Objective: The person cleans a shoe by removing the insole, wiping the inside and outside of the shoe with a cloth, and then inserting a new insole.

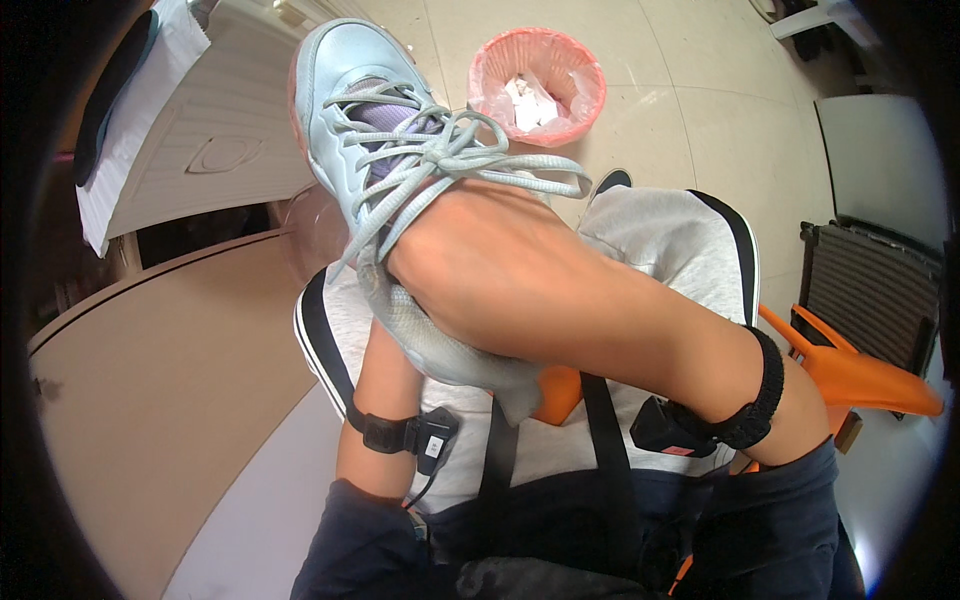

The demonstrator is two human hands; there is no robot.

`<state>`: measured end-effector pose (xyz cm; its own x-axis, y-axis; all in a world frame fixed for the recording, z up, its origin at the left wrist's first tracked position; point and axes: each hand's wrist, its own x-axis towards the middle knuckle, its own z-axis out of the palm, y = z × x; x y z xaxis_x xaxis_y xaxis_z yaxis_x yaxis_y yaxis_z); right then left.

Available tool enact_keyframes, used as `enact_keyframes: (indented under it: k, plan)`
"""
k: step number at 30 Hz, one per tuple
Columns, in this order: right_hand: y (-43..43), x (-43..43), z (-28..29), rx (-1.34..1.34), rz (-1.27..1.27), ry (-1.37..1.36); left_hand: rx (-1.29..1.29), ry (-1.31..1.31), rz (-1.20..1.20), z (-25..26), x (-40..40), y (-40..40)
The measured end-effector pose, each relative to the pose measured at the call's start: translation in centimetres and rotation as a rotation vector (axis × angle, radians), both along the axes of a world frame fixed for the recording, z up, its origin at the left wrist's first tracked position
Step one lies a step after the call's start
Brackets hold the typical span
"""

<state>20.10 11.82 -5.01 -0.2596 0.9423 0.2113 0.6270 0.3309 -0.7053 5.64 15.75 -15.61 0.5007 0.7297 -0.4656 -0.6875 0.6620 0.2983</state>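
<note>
A light blue sneaker with a lilac tongue and laces tied in a bow is raised above my lap, toe pointing away. My right hand reaches into its opening; the back of the hand shows, while the fingers are hidden inside. From below, my left forearm runs up behind the shoe, which hides my left hand. The shoe's grey heel collar hangs beneath my right wrist. Black straps with small devices circle the left forearm and the right one.
Beyond my knees stands a pink lined wastebasket holding white scraps. A tan tabletop borders my left, with a white panel and white bag above. An orange chair and a dark ridged case are at right.
</note>
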Motion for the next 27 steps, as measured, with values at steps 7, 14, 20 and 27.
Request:
enact_keyframes:
  k: [7, 14, 20, 27]
  plan:
    - [0.1, 0.2, -1.0, -0.029, -0.058, 0.059, 0.096, 0.012, -0.023, 0.1, 0.9, -0.2]
    - [0.5, -0.2, -0.4, -0.003, -0.046, 0.034, 0.147, 0.038, -0.001, 1.3, 0.4, -0.4]
    - [0.3, 1.4, 1.6, -0.103, -0.044, -0.073, 0.175, 0.013, -0.025, 2.7, 1.9, -0.9]
    - [-2.7, 4.2, 3.7, 0.128, -0.061, 0.160, 0.208, -0.014, 0.025, 7.1, 1.0, -2.1]
